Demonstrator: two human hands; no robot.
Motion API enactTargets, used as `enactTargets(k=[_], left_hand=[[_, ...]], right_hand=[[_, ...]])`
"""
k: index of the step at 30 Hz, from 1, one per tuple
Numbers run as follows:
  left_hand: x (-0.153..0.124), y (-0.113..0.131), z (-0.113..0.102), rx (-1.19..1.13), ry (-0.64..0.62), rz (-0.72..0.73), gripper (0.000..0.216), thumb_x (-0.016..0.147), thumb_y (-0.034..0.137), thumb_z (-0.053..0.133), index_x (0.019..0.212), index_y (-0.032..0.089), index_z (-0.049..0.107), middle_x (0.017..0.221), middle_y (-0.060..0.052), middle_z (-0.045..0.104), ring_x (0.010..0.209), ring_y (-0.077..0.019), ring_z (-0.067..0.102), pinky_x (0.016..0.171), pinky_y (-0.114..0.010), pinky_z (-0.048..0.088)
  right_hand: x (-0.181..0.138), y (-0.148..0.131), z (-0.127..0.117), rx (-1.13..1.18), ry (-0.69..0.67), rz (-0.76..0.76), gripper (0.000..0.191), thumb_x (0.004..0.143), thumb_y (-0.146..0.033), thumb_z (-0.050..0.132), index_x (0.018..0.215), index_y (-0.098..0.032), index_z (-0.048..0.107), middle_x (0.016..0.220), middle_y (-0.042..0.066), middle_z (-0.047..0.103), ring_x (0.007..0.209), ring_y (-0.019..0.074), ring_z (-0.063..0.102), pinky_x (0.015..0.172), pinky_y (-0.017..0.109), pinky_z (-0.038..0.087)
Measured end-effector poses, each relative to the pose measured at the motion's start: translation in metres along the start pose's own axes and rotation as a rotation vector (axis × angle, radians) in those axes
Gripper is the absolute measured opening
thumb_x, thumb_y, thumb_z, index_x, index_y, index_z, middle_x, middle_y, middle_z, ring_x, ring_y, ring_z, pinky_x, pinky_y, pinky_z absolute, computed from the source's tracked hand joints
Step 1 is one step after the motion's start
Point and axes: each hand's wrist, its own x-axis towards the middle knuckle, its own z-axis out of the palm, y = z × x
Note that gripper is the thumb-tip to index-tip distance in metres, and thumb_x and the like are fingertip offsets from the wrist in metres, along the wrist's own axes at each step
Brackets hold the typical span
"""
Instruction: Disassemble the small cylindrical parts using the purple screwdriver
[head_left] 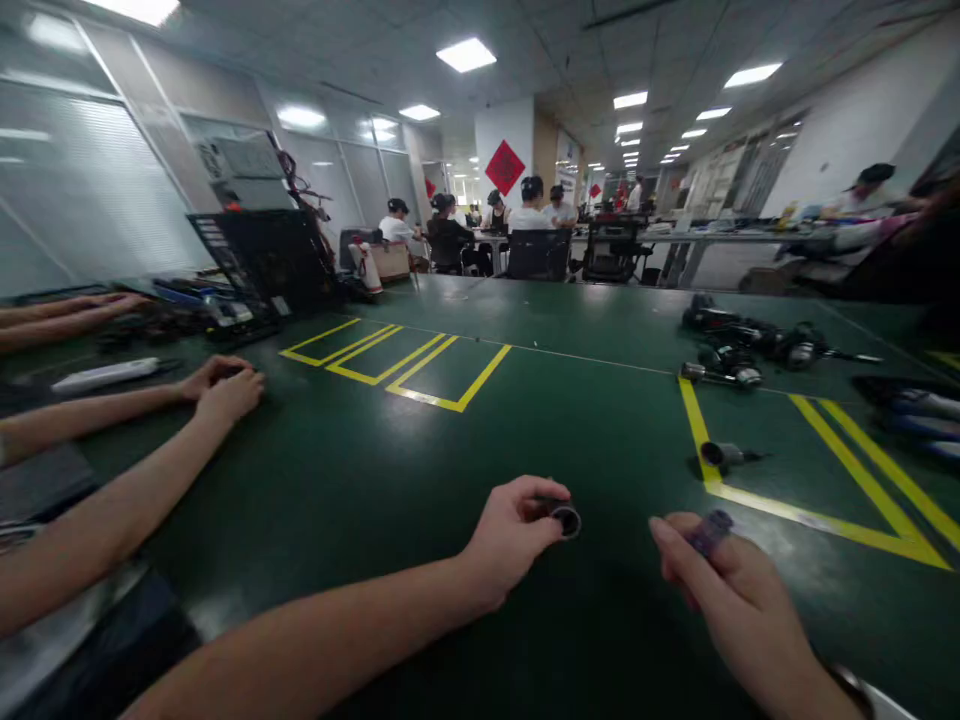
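Observation:
My left hand (pixel 510 545) pinches a dark hollow cylindrical sleeve (pixel 567 520) between thumb and fingers, its round open end turned toward me. To the right, my right hand (pixel 731 580) is closed around a small purple cylindrical part (pixel 710 532), which is blurred and partly hidden by the fingers. The two hands are apart, just above the green table (pixel 420 480). Beyond my right hand, a dark cup-shaped part with a thin shaft (pixel 724 456) lies by the yellow tape line.
Black and silver mechanical assemblies (pixel 750 340) lie at the back right, with blue-handled tools (pixel 922 410) at the right edge. Yellow tape (pixel 424 398) marks the table. At left, a co-worker's hands (pixel 229 390) rest near a white device (pixel 105 375). A black rack (pixel 262 260) stands behind.

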Motion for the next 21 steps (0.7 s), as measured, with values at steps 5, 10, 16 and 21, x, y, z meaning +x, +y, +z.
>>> enactTargets(k=[5, 10, 16, 21], left_hand=[[-0.001, 0.001, -0.002, -0.033, -0.014, -0.001, 0.028, 0.068, -0.002, 0.059, 0.092, 0.012, 0.063, 0.089, -0.006, 0.066, 0.086, -0.0184, 0.063, 0.085, -0.038, 0.049], [-0.003, 0.002, -0.006, -0.049, -0.066, -0.01, 0.033, 0.071, 0.0, 0.059, 0.1, 0.015, 0.063, 0.098, -0.006, 0.065, 0.095, -0.0197, 0.063, 0.088, -0.039, 0.049], [-0.005, 0.006, -0.005, -0.067, -0.079, -0.007, 0.034, 0.071, -0.001, 0.06, 0.102, 0.014, 0.062, 0.095, -0.006, 0.066, 0.094, -0.02, 0.063, 0.09, -0.04, 0.048], [-0.003, 0.006, -0.004, -0.126, -0.053, 0.003, 0.03, 0.07, -0.003, 0.06, 0.094, 0.014, 0.06, 0.102, -0.006, 0.065, 0.096, -0.0205, 0.062, 0.087, -0.04, 0.051]], right_hand=[[-0.002, 0.003, 0.002, -0.002, -0.025, 0.005, 0.045, 0.086, -0.047, 0.044, 0.049, -0.021, 0.047, 0.043, -0.004, 0.045, 0.04, 0.0125, 0.047, 0.043, 0.025, 0.038], [-0.003, 0.005, 0.005, -0.025, -0.068, -0.022, 0.043, 0.086, -0.047, 0.044, 0.052, -0.021, 0.048, 0.049, -0.002, 0.05, 0.045, 0.0138, 0.051, 0.046, 0.025, 0.039], [0.003, 0.01, 0.007, 0.05, -0.124, 0.114, 0.045, 0.081, -0.053, 0.047, 0.05, -0.02, 0.05, 0.046, -0.002, 0.048, 0.043, 0.0137, 0.047, 0.043, 0.026, 0.036], [0.011, 0.019, 0.01, 0.475, -0.029, 0.431, 0.042, 0.072, -0.054, 0.061, 0.051, -0.019, 0.052, 0.046, -0.003, 0.047, 0.041, 0.0109, 0.041, 0.039, 0.024, 0.034]])
